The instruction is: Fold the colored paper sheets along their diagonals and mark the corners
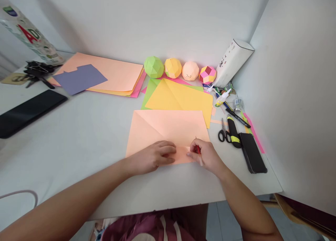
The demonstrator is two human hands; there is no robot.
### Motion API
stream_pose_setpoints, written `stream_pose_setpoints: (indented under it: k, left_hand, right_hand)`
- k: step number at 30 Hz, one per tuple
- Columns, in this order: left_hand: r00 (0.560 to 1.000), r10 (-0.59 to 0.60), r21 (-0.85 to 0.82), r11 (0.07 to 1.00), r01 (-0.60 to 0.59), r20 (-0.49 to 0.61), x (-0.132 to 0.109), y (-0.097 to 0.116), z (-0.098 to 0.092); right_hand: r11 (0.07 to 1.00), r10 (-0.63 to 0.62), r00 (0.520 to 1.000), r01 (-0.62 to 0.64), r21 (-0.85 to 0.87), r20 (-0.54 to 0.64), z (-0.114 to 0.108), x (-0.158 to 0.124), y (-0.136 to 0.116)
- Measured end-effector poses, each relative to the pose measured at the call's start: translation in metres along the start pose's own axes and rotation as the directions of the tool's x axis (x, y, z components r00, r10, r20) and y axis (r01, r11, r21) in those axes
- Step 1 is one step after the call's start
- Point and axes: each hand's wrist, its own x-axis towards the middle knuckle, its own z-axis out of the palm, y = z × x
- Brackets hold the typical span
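A large peach paper sheet [173, 123] with a diagonal crease lies in front of me. On its near edge rests a smaller peach paper piece [183, 155]. My left hand [152, 157] lies over the left part of this piece, fingers bent slightly and pressed down on the paper. At the piece's right end, my right hand [208, 156] is closed around a slim red pencil or pen [198, 151], thumb and fingertips touching the paper's edge. Behind the peach sheet, a creased yellow sheet [183, 94] overlaps a green sheet [149, 93].
Paper balls, including a green ball [154, 66], line the wall. Right: scissors [223, 132], a cutter [233, 132], a glue bottle [222, 98], a black phone-like object [252, 153]. Left: stacked paper [112, 71], a purple piece [81, 79], keys [39, 73], a phone [31, 113].
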Motion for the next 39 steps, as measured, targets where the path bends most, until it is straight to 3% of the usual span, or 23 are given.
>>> stream_pose_setpoints:
  k: [39]
  left_hand:
    - [0.995,0.079,0.042,0.996,-0.077,-0.064,-0.0003,-0.0023,0.0025]
  right_hand:
    - [0.999,0.038,0.999,-0.038,-0.008,0.020,-0.0002,-0.0008,-0.0007]
